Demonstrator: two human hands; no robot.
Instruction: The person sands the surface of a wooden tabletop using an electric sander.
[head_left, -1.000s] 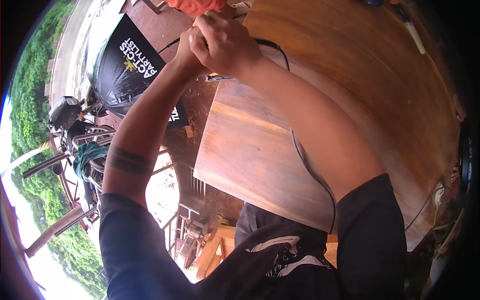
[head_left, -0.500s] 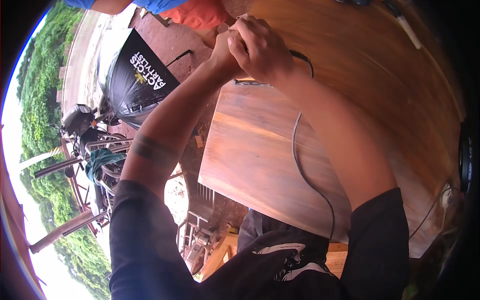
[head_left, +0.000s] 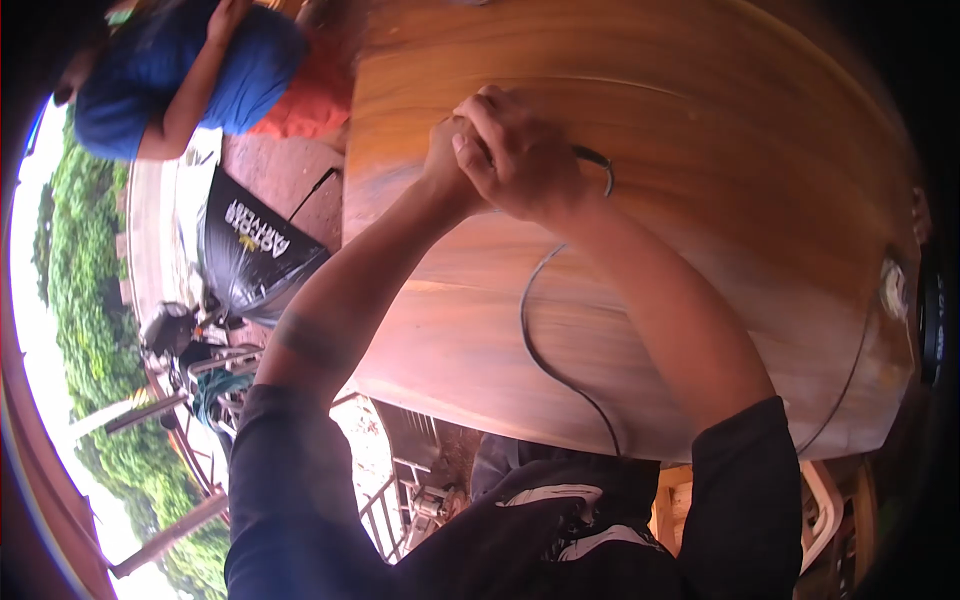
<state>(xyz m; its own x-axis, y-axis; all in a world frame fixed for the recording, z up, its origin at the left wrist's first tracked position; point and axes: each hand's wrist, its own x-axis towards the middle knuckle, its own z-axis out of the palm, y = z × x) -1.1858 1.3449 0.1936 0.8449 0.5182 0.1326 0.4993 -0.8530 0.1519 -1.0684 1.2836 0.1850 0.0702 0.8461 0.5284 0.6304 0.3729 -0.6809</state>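
Both hands are together on a wide brown wooden panel (head_left: 450, 330), pressing on a corded power tool that they almost wholly cover. It looks like a sander. My left hand (head_left: 452, 155) is closed at the tool's left side, partly hidden. My right hand (head_left: 520, 160) lies beside and over it, fingers curled down. The tool's black cord (head_left: 530, 335) comes out to the right of my right hand, passes under my right forearm and runs across the panel to its near edge.
A person in a blue shirt (head_left: 200, 80) and orange shorts is at upper left. Below lie a black umbrella (head_left: 255, 240) with lettering and a parked motorcycle (head_left: 170, 330). Another cord (head_left: 850, 385) crosses the panel's right side. A chair (head_left: 825, 515) is at lower right.
My view has shifted, bringing more of the person in blue into sight. My joined hands have moved with the tool from near the panel's left edge further in over its surface.
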